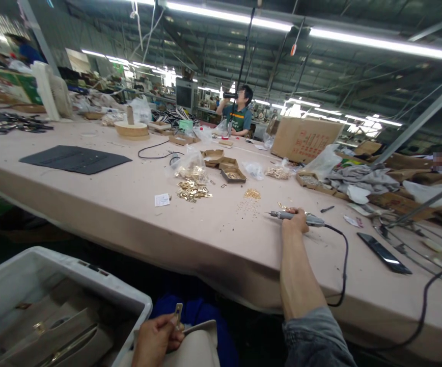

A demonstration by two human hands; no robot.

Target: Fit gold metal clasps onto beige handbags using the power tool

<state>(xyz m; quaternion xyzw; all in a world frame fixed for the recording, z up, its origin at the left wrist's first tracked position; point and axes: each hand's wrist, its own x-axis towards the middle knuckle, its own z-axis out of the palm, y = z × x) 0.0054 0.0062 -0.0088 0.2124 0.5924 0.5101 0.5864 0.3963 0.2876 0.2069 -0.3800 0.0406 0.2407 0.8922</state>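
At seven o'clock, the left hand [159, 337] bends inward, thumb and fingers pinching a gold metal plate [178, 310] nearly upright at the ten-o'clock edge of a beige bag [200, 349]. From five o'clock, the right forearm [301, 278] stretches over the bench [205, 229]; the right hand [298, 221] curls round a grey electric screwdriver [314, 220], bit toward nine.

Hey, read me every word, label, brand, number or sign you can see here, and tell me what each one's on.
No text reads clearly enough to quote.
Cardboard box: red print, too blurred to read.
Small white card on the table: fine print, too small.
Co-worker's green shirt: pale lettering, too blurred.
Grey corded tool in the right hand: no lettering can be made out.
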